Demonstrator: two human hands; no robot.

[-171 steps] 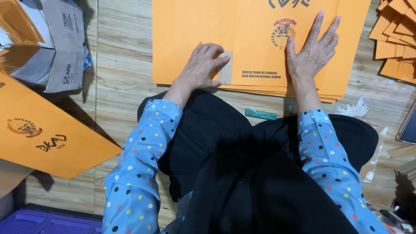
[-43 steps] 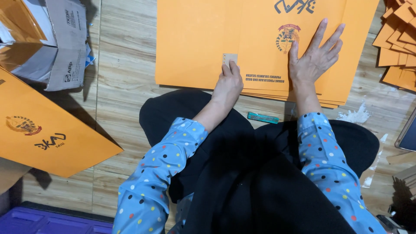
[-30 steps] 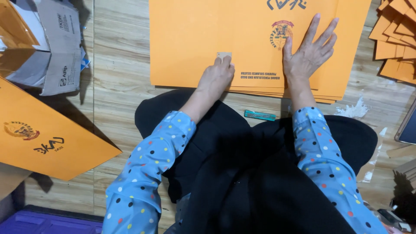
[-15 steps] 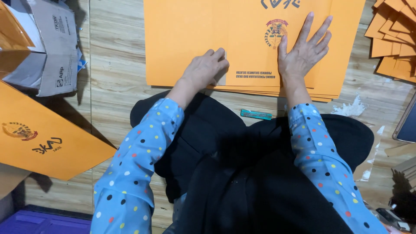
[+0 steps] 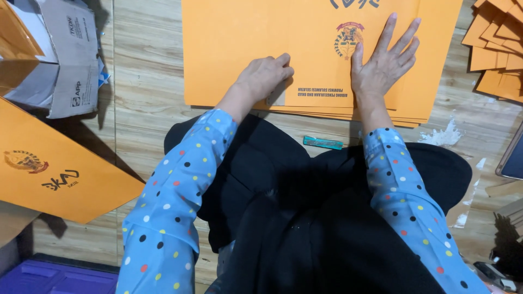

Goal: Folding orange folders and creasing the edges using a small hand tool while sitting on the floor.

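A stack of large orange printed paper sheets [image 5: 229, 49] lies on the wooden floor in front of me. My right hand [image 5: 384, 62] rests flat on the top sheet beside a printed emblem, fingers spread. My left hand [image 5: 264, 76] is curled, pressing a small pale strip [image 5: 278, 97] against the near edge of the top sheet. Both arms wear blue sleeves with coloured dots. My lap, in black cloth, fills the lower middle.
A small teal stick-shaped thing [image 5: 323, 142] lies on the floor near my lap. An open cardboard box [image 5: 71, 71] stands at the left, above a tilted orange folder [image 5: 54, 163]. More orange pieces [image 5: 498, 49] are piled at the upper right. A purple crate [image 5: 54, 275] is at the bottom left.
My left hand slid back down the sheet's centre line from higher up toward the near edge, still pressing the pale strip. My right hand stayed flat on the sheet.
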